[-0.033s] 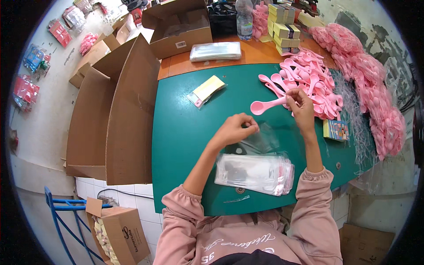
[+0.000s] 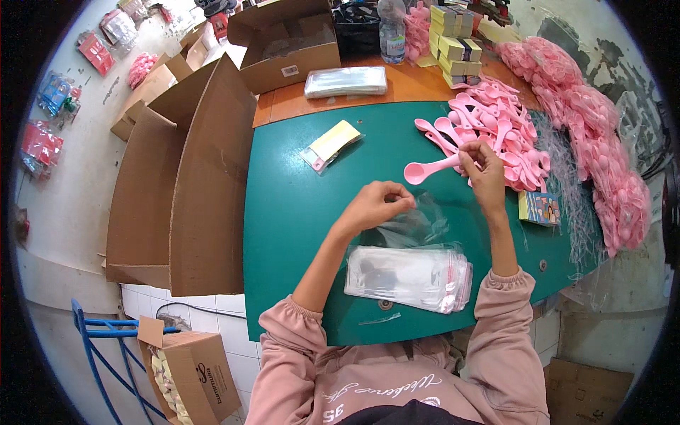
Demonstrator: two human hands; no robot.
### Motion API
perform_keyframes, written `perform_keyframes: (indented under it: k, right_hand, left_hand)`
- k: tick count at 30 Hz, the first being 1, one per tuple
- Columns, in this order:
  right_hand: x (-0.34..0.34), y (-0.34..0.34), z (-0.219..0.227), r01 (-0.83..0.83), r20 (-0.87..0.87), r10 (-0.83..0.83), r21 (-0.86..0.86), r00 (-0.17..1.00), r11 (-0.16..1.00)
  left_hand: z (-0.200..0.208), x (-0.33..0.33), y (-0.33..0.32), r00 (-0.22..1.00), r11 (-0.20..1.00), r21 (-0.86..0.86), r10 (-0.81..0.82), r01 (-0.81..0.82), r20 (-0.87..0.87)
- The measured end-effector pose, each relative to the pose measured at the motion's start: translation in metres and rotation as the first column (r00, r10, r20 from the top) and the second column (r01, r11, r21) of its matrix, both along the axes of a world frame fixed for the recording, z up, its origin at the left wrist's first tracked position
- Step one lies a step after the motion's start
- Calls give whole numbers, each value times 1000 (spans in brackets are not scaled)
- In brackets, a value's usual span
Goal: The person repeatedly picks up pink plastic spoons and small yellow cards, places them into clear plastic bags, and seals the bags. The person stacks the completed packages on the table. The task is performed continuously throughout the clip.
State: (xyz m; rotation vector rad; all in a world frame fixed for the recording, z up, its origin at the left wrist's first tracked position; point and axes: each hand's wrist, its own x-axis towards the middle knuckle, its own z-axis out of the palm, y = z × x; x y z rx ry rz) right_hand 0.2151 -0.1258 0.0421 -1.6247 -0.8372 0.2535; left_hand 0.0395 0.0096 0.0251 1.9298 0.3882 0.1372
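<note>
As the right hand [image 2: 483,171], right of centre, tightly pinches a pink spoon [image 2: 419,173] and the left hand [image 2: 379,205] a clear bag [image 2: 425,225], bagging seems underway, next calling for alignment.

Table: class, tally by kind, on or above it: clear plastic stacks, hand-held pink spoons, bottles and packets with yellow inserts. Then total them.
Clear plastic stacks, front and back: 2
Hand-held pink spoon: 1
Bottle: 1
Yellow-insert packet: 1
Total: 5

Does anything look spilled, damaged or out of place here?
Yes: clear strands lie tangled beside the pink spoon pile, unlike the stacked bags; and the wall beyond looks damaged, its surface flaked in dark patches.
</note>
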Motion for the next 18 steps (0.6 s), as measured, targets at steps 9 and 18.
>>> perform_keyframes:
  k: [9,18]
  right_hand:
    - [-10,2,8,79,-12,-78,167,997,983]
    - [-10,0,6,63,51,-70,120,996,991]
  left_hand:
    - [-10,-3,13,984,895,-421,177,-149,29]
    - [-1,-5,4,984,893,-429,172,-137,44]
